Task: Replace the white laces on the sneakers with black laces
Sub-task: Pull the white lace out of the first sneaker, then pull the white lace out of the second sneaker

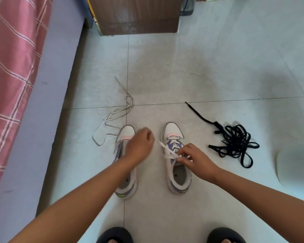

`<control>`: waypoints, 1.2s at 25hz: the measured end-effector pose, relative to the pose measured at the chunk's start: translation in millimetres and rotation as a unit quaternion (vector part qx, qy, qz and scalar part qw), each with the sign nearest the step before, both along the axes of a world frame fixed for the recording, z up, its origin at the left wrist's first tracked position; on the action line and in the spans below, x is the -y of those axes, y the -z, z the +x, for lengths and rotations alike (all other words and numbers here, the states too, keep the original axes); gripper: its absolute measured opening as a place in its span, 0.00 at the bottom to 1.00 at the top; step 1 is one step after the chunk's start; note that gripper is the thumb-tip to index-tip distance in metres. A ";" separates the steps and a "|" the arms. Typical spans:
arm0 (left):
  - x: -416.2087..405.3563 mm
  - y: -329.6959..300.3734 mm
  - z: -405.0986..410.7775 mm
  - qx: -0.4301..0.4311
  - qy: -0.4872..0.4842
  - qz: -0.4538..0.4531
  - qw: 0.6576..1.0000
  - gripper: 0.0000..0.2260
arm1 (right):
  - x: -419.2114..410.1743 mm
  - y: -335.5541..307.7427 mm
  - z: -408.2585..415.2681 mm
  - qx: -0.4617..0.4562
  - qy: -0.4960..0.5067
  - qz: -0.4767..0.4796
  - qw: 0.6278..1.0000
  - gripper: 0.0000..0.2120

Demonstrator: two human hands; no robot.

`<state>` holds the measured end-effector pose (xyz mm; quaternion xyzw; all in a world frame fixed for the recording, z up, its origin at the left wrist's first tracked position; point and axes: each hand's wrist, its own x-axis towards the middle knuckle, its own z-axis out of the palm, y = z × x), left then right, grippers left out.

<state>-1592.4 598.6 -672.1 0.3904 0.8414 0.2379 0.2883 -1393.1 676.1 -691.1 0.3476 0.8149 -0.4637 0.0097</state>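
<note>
Bare floor tiles (200, 67) lie open beyond the toes of both sneakers, up to the cardboard box (137, 16). A loose white lace (112, 116) sprawls left of the left sneaker (125, 172); a black lace tangle (235, 142) lies right of the right sneaker (177, 172). The bed edge (47, 102) walls the left side. A narrow gap, probably passable, separates the sneakers.

A home, likely a bedroom. A bed (47, 88) with a pink checked cover (11, 67) runs along the left of a pale tiled floor (218, 58). A wooden cabinet (135, 14) stands at the far end.
</note>
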 end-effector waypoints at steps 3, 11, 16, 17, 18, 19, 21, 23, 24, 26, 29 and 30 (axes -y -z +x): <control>-6.2 10.8 -93.6 -0.014 -0.071 -0.034 0.997 0.23 | 2.9 0.4 -0.8 0.012 -0.001 -0.008 1.000 0.12; -16.9 65.9 -151.3 -0.202 0.226 -0.304 0.903 0.44 | -1.6 8.4 -8.8 0.038 -0.023 -0.048 0.998 0.06; -32.9 79.4 -168.5 -0.180 0.076 -0.173 0.965 0.16 | 5.8 1.4 -15.1 0.033 -0.011 -0.133 0.991 0.08; -30.9 79.4 -166.5 -0.159 0.035 -0.148 0.975 0.11 | 3.8 -3.5 -17.6 0.037 -0.018 -0.145 0.989 0.08; -30.0 76.7 -164.2 -0.128 0.010 -0.134 0.983 0.07 | -0.5 -8.7 -20.5 0.033 -0.007 -0.149 0.988 0.09; -31.4 70.3 -160.6 -0.087 0.004 -0.120 0.989 0.05 | -6.3 -15.9 -23.7 0.022 0.013 -0.143 0.989 0.11; -41.2 43.1 -145.0 0.001 0.040 -0.063 0.997 0.05 | -23.1 -30.4 -30.2 0.002 0.030 -0.067 0.997 0.19; -54.5 3.8 -115.2 0.027 0.157 -0.028 0.987 0.06 | -43.5 -46.4 -41.6 0.010 0.001 0.014 1.000 0.37; -60.1 -17.3 -94.2 0.035 0.222 -0.022 0.974 0.07 | -51.7 -51.9 -50.7 0.019 -0.009 0.020 1.000 0.45; -64.8 -57.6 -52.8 0.096 0.290 0.023 0.952 0.06 | -59.4 -65.7 -67.9 0.018 -0.013 -0.026 0.999 0.50; -69.5 -100.0 -21.5 0.248 0.188 0.145 0.939 0.06 | -50.8 -78.2 -73.1 -0.044 0.015 -0.174 0.984 0.19; -73.0 -107.6 -19.1 0.285 0.128 0.182 0.932 0.06 | -46.5 -80.7 -68.5 -0.059 0.044 -0.237 0.969 0.11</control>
